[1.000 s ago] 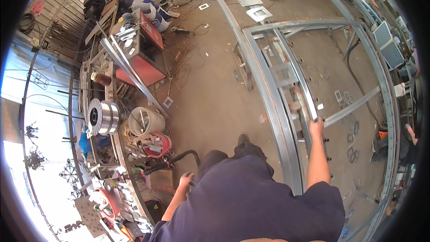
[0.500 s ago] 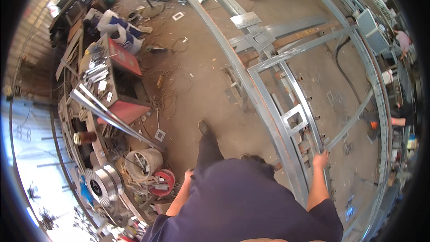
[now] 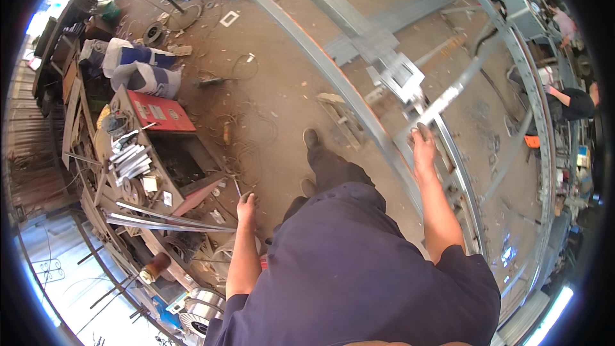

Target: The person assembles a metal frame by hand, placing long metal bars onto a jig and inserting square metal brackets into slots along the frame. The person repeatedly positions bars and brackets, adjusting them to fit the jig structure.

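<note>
My right hand (image 3: pixel 423 148) reaches forward with its fingers curled over the near end of a grey metal crossbar (image 3: pixel 451 93). That bar slants away to the right, toward a long curved rail. Just ahead of the hand, a bright metal plate with a square hole (image 3: pixel 405 75) sits on the metalwork. My left hand (image 3: pixel 246 206) hangs out to the left, its fingers curled in. A thin light rod (image 3: pixel 237 187) shows at its fingertips; whether the hand holds it is hard to see. Below that hand, long metal strips (image 3: pixel 170 221) stick out from the bench.
A long steel beam (image 3: pixel 320 57) runs between my legs and the crossbar. On the left stands a red-panelled cabinet (image 3: pixel 160 111) with metal pieces on top. Cables (image 3: pixel 246 122) and a square-holed plate (image 3: pixel 229 19) lie on the floor. Another person (image 3: pixel 573 102) is at far right.
My right hand has left the frame's side rail and moved forward to the crossbar's end. My left hand has swung outward and forward. The view has turned and my feet have shifted.
</note>
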A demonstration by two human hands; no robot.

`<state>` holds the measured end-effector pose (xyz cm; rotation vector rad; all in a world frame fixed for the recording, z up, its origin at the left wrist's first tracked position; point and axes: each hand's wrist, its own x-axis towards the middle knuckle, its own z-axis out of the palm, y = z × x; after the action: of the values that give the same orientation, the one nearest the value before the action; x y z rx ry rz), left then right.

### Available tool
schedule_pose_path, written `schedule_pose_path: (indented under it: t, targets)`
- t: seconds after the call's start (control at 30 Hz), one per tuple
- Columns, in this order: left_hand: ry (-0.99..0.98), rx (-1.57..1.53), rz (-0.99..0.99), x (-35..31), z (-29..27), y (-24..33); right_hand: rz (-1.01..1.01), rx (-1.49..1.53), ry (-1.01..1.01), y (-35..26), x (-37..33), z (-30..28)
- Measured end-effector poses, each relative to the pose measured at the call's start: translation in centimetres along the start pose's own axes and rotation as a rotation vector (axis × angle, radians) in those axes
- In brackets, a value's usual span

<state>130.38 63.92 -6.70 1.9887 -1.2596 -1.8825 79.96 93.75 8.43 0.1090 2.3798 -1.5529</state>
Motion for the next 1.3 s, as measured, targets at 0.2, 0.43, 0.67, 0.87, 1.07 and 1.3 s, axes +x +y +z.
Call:
schedule_pose_path:
  t: [0.2,0.43,0.67,0.87,1.07,1.3]
  targets:
    - [0.031,0.274,-0.094,4.4,-2.2,4.1,0.193,0.296,-0.150,-6.1,6.6,17.2]
    - [-0.087,0.473,0.093,10.8,-6.2,8.4,0.395,0.364,-0.238,-12.4,12.0,27.9]
    - [-0.215,0.429,0.162,25.8,-5.6,19.5,0.231,0.254,-0.285,-21.2,15.6,42.2]
    - [-0.016,0.394,-0.027,37.6,-8.2,32.1,0.115,0.104,-0.232,-26.6,20.5,54.7]
    - [-0.063,0.311,-0.112,44.4,-10.8,51.4,0.160,0.025,-0.185,-33.1,25.5,65.1]
    - [-0.199,0.330,-0.072,53.4,-7.2,68.7,0.243,0.004,-0.172,-37.4,35.5,76.9]
